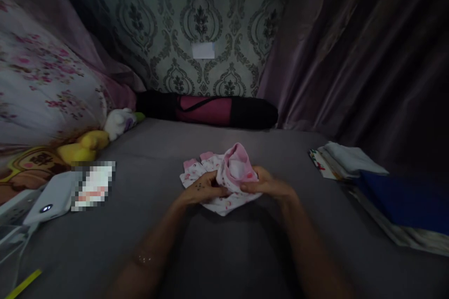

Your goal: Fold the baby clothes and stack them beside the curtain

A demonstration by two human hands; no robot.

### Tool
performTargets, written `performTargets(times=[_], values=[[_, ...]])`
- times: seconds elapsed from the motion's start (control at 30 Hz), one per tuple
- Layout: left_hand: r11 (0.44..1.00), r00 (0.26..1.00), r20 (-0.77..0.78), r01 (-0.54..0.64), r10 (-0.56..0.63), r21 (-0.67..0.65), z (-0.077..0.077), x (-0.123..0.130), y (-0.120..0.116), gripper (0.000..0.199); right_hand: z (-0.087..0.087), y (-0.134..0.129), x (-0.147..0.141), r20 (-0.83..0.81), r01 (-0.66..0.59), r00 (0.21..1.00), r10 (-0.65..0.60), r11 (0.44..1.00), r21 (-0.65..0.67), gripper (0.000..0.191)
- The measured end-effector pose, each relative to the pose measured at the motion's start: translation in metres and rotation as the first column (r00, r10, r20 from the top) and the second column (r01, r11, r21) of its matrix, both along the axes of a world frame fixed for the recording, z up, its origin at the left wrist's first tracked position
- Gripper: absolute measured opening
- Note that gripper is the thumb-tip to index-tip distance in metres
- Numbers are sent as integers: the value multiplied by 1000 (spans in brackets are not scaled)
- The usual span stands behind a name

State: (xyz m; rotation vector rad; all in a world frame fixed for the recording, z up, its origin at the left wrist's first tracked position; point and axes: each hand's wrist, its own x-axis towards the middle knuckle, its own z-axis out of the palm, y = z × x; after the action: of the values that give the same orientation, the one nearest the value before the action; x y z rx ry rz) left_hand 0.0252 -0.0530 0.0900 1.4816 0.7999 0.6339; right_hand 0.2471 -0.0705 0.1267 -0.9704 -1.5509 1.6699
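Note:
A small white garment (222, 204) with a pink and red print lies bunched on the grey bed sheet in front of me. Its pink-trimmed neck or waist opening (237, 147) stands up and faces me, showing the white inside. Two pink cuffs point away at its far left. My left hand (203, 188) is closed on the fabric at the left of the opening, thumb toward the middle. On the other side, my right hand (264, 183) pinches the pink band, its thumb in front. Some fingertips are hidden by the cloth.
At right are folded light clothes (354, 159) and a dark blue folded cloth (403, 201). A white power bank (52, 198), yellow plush toy (84, 145) and white plush toy (119, 123) lie left. A long black-and-pink bag (206, 110) rests against the wall.

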Motion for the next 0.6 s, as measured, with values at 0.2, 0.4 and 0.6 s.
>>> performTargets(times=[0.2, 0.4, 0.6], values=[[987, 984, 80, -160, 159, 2, 21, -21, -5, 27, 38, -17, 40, 255, 51, 964, -74, 994, 95, 48], [817, 804, 300, -565, 514, 113, 37, -56, -9, 27, 72, -44, 59, 228, 446, 780, -582, 774, 450, 39], [784, 783, 68, -620, 619, 0, 16, -56, 9, 36, 32, -14, 59, 385, 369, 790, -477, 872, 322, 33]])
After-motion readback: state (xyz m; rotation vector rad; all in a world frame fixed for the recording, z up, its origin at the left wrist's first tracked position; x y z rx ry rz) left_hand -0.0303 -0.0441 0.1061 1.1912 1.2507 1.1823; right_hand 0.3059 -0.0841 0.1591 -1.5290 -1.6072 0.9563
